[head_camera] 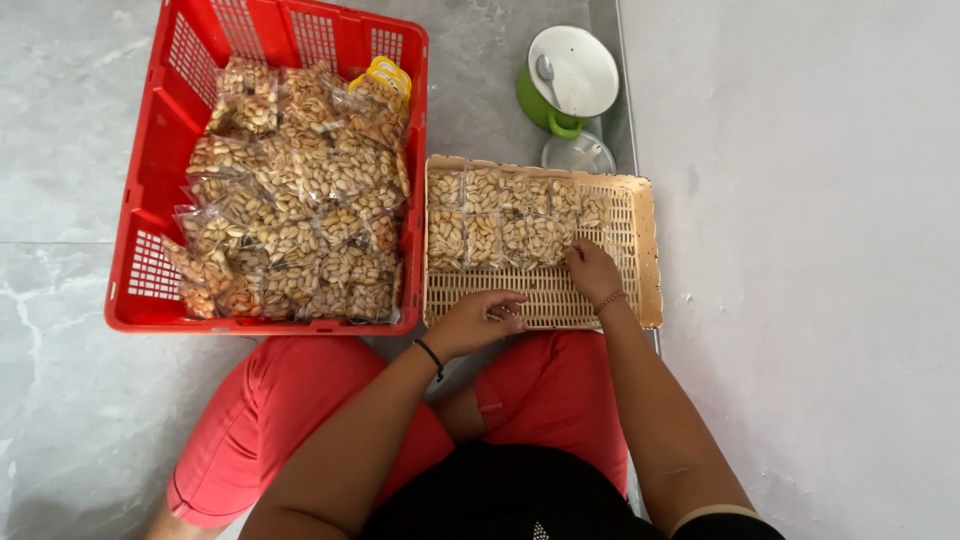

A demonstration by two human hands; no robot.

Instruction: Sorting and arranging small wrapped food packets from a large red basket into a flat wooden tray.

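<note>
Your right hand (592, 268) pinches the last nut packet (548, 240) in the tan tray (648, 250), nearer than your left hand (480, 318), resting loosely curled, empty.

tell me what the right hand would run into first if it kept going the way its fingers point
The right hand points up and left across the beige slatted tray. It would likely meet the clear packets of nuts lying in rows there first; its fingertips seem already at one's edge, though contact is unclear.
</note>
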